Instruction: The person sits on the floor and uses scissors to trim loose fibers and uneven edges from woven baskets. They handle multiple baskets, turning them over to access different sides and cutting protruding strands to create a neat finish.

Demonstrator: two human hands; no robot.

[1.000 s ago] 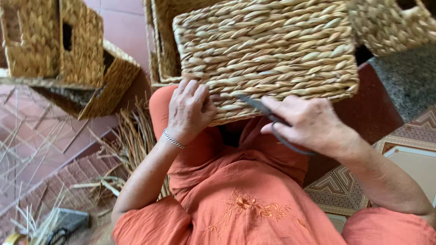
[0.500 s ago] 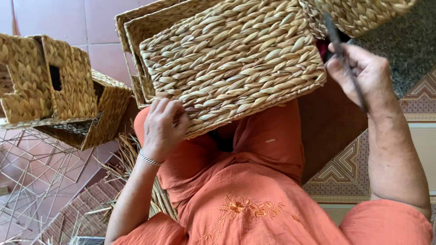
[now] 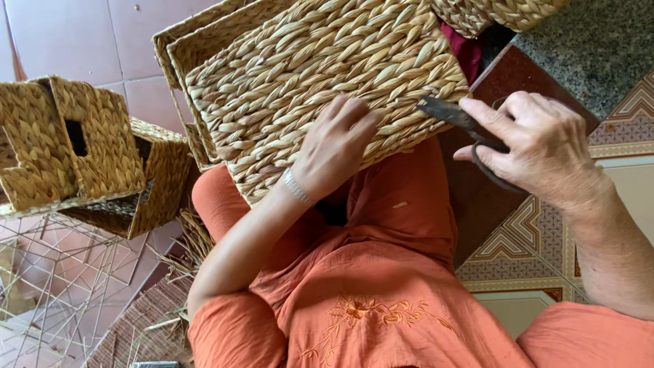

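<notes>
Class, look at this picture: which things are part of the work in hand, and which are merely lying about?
In use: woven basket on the lap, left hand pressing it, right hand holding dark scissors at its edge.
Lying about: stacked baskets, wire frames, loose straw.

The scissors (image 3: 470,133) are largely hidden inside the right hand (image 3: 538,150). The woven basket (image 3: 320,82) is cut off at the top edge, its underside covered by the left hand (image 3: 334,146).
</notes>
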